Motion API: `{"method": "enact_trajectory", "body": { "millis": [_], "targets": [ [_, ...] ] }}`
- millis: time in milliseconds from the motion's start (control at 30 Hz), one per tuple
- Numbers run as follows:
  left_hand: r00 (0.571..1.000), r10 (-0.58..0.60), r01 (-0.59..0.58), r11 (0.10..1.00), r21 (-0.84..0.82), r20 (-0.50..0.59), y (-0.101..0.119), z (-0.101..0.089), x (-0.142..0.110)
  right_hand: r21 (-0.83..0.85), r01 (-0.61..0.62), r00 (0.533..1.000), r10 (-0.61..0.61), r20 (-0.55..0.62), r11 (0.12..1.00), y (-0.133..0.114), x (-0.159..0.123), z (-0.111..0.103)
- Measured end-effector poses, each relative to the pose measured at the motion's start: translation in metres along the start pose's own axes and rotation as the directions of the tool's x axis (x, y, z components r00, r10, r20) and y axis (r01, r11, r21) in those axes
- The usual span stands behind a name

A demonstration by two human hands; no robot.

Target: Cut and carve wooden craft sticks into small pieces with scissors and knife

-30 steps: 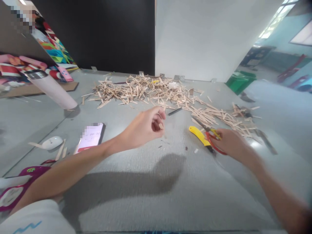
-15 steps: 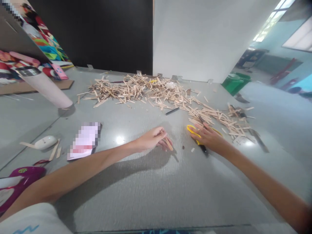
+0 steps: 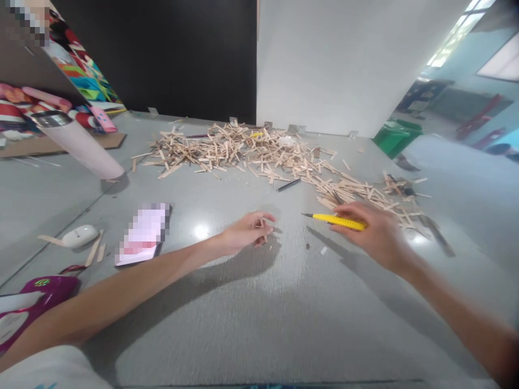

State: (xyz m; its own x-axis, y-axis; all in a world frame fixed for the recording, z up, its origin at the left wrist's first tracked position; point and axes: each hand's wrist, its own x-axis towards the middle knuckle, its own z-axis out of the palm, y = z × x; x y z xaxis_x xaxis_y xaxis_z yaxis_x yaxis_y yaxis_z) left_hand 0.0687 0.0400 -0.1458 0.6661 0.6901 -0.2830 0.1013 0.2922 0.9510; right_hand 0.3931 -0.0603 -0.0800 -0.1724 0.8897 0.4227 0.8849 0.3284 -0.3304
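My left hand (image 3: pixel 256 229) is above the grey table with its fingers curled in a pinch. A wooden stick (image 3: pixel 259 222) is between them, mostly hidden and seen nearly end-on. To the right, my right hand (image 3: pixel 371 232) grips a yellow craft knife (image 3: pixel 340 221), its thin dark tip pointing left toward the left hand. Knife tip and left hand are apart. Just beyond the right hand spreads a heap of flat wooden sticks (image 3: pixel 227 148), which trails off to the right. A dark pen-like rod (image 3: pixel 289 185) lies at the near edge of the heap.
On the left are a phone (image 3: pixel 144 232), a white mouse (image 3: pixel 80 236), a pale pink bottle (image 3: pixel 81 146) and a purple object (image 3: pixel 52 292). Black and white panels (image 3: pixel 344 65) stand behind the heap. A green bin (image 3: pixel 397 138) is at the far right.
My right hand has turned and lifted the yellow craft knife, so its tip now points left. The stick in my left hand has swung from pointing down-right to nearly hidden.
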Motion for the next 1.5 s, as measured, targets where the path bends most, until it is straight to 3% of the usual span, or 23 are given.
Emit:
{"method": "enact_trajectory", "body": {
  "millis": [67, 167, 267, 400, 533, 600, 700, 800, 933, 1033, 1167, 1300, 1367, 1500],
  "targets": [
    [0.999, 0.005, -0.005, 1.0, 0.003, 0.042, 0.0, 0.001, -0.001, 0.048, -0.049, 0.999, 0.049, 0.0, 0.998, -0.01, 0.004, -0.008],
    [0.993, 0.047, -0.047, 0.999, -0.006, 0.106, 0.001, 0.006, -0.003, 0.11, -0.098, 0.991, 0.087, 0.106, 0.989, -0.022, 0.011, -0.01],
    [0.991, 0.098, -0.103, 0.994, 0.043, 0.095, -0.001, 0.011, -0.001, 0.234, -0.129, 0.986, 0.098, 0.137, 0.964, -0.027, 0.013, 0.003],
    [0.993, 0.119, -0.119, 0.986, 0.116, 0.007, -0.008, 0.013, 0.005, 0.349, -0.07, 0.993, 0.031, 0.117, 0.934, -0.015, 0.008, 0.032],
    [0.997, 0.081, -0.078, 0.977, 0.2, -0.009, -0.005, 0.003, 0.008, 0.35, -0.17, 0.97, 0.094, 0.223, 0.921, -0.001, 0.0, 0.044],
    [0.993, 0.098, -0.077, 0.962, 0.261, -0.071, 0.003, -0.005, 0.008, 0.303, -0.124, 0.973, 0.056, 0.225, 0.945, -0.003, -0.003, 0.043],
    [0.978, 0.146, -0.076, 0.916, 0.393, -0.152, 0.019, -0.017, 0.005, 0.249, 0.073, 0.986, -0.108, 0.128, 0.966, -0.013, -0.006, 0.039],
    [0.988, 0.132, -0.067, 0.824, 0.562, -0.076, 0.028, -0.021, 0.001, 0.171, 0.192, 0.976, -0.206, 0.064, 0.966, -0.026, -0.006, 0.038],
    [0.993, 0.113, -0.1, 0.681, 0.726, 0.031, 0.023, -0.014, -0.002, 0.137, 0.219, 0.97, -0.231, 0.079, 0.966, -0.036, -0.005, 0.04],
    [0.991, 0.127, -0.101, 0.604, 0.791, 0.03, 0.016, -0.006, 0.009, 0.144, 0.226, 0.967, -0.239, 0.083, 0.963, -0.04, -0.005, 0.039],
    [0.987, 0.161, -0.109, 0.547, 0.83, 0.024, 0.019, -0.005, 0.043, 0.137, 0.229, 0.969, -0.239, 0.059, 0.964, -0.041, -0.007, 0.036],
    [0.946, 0.288, -0.024, 0.516, 0.856, -0.147, 0.036, -0.016, 0.082, 0.118, 0.231, 0.968, -0.241, 0.075, 0.966, -0.042, -0.008, 0.032],
    [0.93, 0.319, -0.006, 0.51, 0.86, -0.183, 0.042, -0.02, 0.091, 0.107, 0.239, 0.967, -0.247, 0.067, 0.965, -0.043, -0.009, 0.03],
    [0.969, 0.238, -0.064, 0.486, 0.872, -0.062, 0.038, -0.012, 0.09, 0.086, 0.244, 0.964, -0.251, 0.086, 0.966, -0.044, -0.012, 0.029]
  ]
}}
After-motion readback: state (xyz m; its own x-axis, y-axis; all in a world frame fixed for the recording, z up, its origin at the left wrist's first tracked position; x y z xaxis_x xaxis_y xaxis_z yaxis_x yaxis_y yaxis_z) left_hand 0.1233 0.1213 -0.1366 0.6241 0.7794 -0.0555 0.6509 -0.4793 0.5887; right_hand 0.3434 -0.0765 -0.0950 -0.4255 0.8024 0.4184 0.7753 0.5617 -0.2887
